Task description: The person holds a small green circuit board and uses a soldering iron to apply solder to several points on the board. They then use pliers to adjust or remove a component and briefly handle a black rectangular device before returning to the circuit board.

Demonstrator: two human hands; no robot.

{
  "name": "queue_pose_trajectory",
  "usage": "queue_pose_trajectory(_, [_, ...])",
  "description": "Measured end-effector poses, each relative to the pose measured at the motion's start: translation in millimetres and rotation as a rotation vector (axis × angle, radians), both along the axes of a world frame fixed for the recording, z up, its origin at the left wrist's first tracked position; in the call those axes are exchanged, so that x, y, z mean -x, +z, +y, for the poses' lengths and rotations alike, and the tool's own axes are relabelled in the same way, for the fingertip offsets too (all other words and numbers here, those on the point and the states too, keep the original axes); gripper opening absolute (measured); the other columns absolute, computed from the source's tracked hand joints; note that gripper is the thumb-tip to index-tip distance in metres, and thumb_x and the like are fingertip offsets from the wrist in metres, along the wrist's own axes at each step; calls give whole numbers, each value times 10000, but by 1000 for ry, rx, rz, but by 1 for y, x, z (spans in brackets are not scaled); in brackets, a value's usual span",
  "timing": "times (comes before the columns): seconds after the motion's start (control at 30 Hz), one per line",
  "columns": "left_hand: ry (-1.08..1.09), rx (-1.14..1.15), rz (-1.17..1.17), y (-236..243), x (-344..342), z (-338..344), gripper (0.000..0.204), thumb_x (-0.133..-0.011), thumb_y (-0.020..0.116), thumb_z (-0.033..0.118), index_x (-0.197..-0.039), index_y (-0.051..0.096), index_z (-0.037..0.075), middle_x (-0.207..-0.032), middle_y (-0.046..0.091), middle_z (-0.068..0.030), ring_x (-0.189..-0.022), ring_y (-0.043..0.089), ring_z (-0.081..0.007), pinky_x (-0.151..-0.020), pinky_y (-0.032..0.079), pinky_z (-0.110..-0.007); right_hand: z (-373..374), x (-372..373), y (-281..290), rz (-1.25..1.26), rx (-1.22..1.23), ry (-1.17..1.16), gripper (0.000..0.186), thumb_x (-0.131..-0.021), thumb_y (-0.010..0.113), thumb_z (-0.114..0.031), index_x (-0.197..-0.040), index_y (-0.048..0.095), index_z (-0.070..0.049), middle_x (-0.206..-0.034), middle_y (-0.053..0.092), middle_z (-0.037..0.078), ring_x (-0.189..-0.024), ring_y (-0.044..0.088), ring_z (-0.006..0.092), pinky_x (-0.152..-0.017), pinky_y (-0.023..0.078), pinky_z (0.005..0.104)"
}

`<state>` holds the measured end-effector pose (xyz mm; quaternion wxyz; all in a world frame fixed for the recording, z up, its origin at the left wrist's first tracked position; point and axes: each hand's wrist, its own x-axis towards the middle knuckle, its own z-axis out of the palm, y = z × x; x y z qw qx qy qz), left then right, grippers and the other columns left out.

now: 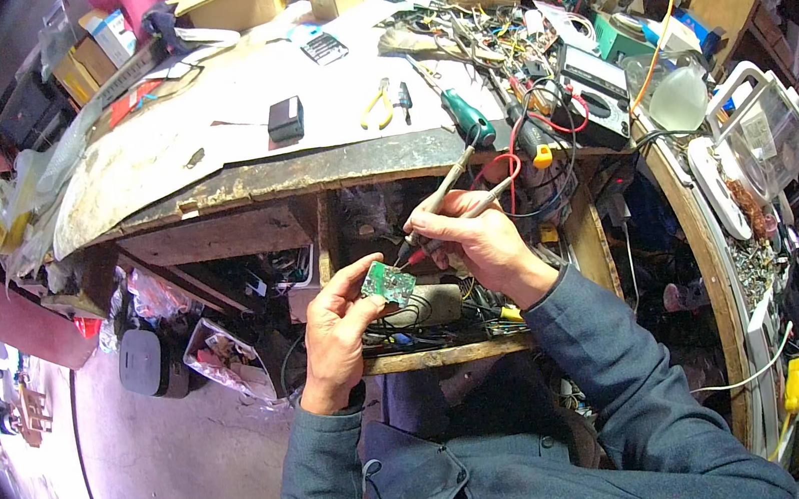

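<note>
Between the thumb and fingers of my left hand (335, 334) is a small green circuit board (388, 283), tilted so its component side shows. My right hand (479, 239) is closed round two slim test probes (451, 178), held together like chopsticks. One probe has a dark tip end, the other a red one. Both tips are at the board's upper right edge; whether they touch it I cannot tell. A red lead (511, 142) loops up from near the probes toward the bench. Both hands are above an open drawer (454, 354) full of cables and parts.
On the bench (238, 175) lie a black box-shaped device (286, 120), yellow-handled pliers (377, 107) and a green-handled screwdriver (468, 117). A tangle of wires (483, 37) and a grey-black instrument (593, 93) crowd the right. A black bin (152, 363) stands on the floor at left.
</note>
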<state>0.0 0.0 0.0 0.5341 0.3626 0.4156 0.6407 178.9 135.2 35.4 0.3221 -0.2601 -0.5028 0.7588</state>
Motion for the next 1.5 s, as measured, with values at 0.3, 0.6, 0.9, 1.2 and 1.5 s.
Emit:
queue_pose_trajectory(0.3, [49, -26, -56, 5, -2, 0, 453, -919, 595, -49, -1366, 525, -54, -1210, 657, -130, -1061, 667, -192, -956, 554, -324, -2, 4, 2, 26, -3, -126, 148, -939, 724, -193, -975, 697, -52, -851, 701, 36, -612, 609, 92, -543, 473, 220])
queue_pose_trajectory(0.6, [255, -192, -26, -3, -4, 3, 419, -869, 595, -133, -1258, 564, 18, -1289, 643, -170, -1119, 649, -208, -988, 533, -335, -3, 4, -5, -190, -355, -37, 214, -985, 662, -272, -854, 649, -103, -735, 583, -58, -583, 477, 34, -510, 366, 215])
queue_pose_trajectory(0.9, [391, -247, 72, -7, -9, -2, 385, -846, 575, -192, -1176, 651, -8, -1215, 699, -136, -1070, 671, -164, -953, 530, -286, -10, 10, -21, -152, -208, 260, 266, -1021, 610, -315, -1015, 693, -63, -859, 706, 22, -759, 664, 113, -660, 491, 256])
queue_pose_trajectory(1.2, [407, -242, 156, 1, -8, 9, 384, -860, 558, -180, -1191, 640, -3, -1193, 706, -118, -1041, 675, -149, -937, 531, -279, -11, 13, -16, -196, -279, 285, 292, -1003, 645, -330, -940, 721, -55, -784, 690, 6, -698, 635, 86, -606, 485, 259])
queue_pose_trajectory(1.5, [269, -179, 57, 4, -6, 18, 322, -912, 604, -64, -1227, 571, -5, -1220, 673, -169, -1148, 657, -251, -1014, 512, -358, -12, 11, -11, -186, -277, 267, 307, -1016, 629, -319, -902, 689, -40, -761, 623, -20, -671, 579, 73, -594, 475, 262])
